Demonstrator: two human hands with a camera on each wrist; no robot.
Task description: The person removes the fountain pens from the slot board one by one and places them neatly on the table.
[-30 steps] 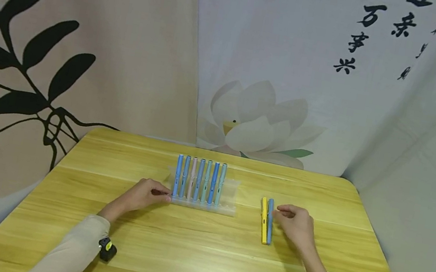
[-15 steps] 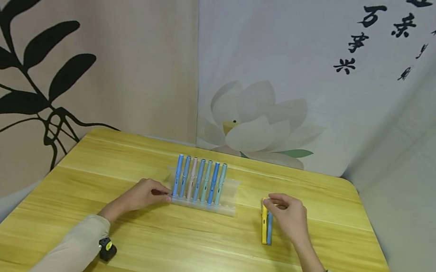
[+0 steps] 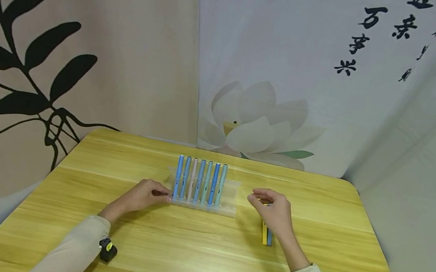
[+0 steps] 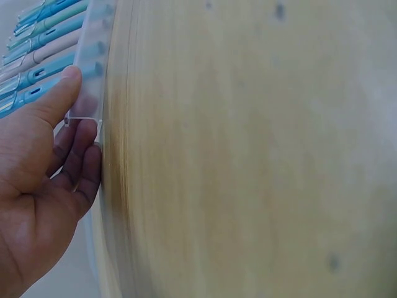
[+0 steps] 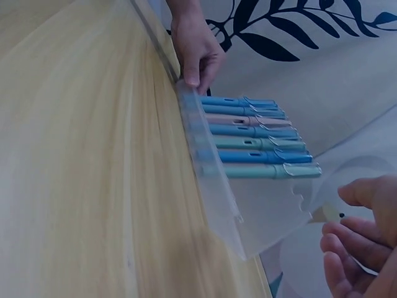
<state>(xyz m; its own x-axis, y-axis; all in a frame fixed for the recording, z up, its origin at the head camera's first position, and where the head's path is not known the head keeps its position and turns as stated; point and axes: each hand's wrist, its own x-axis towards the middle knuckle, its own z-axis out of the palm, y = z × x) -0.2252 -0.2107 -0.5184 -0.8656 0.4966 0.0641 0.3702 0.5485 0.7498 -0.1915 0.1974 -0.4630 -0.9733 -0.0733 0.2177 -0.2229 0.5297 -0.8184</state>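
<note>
A clear plastic pen stand (image 3: 229, 200) holds several pens (image 3: 207, 182) upright in a row, in blues, pale greens and one pink. My left hand (image 3: 147, 195) pinches the stand's left front corner; in the left wrist view the thumb lies on its edge and the fingers curl below. My right hand (image 3: 274, 212) hovers to the right of the stand with nothing in it. In the right wrist view its fingers (image 5: 353, 248) are loosely bent and apart from the thumb. Beneath that hand lie a yellow pen (image 3: 264, 234) and a blue pen (image 3: 269, 239), their upper parts hidden.
The wooden table (image 3: 188, 261) reaches back to a curtain (image 3: 146, 47) printed with leaves, a lotus and characters. At the stand's right end, slots in its back edge (image 5: 301, 198) hold no pens. A small black camera sits on each wrist.
My right hand has moved left from beside the two loose pens to over them, covering their upper ends. The pens, the stand and my left hand have stayed in place.
</note>
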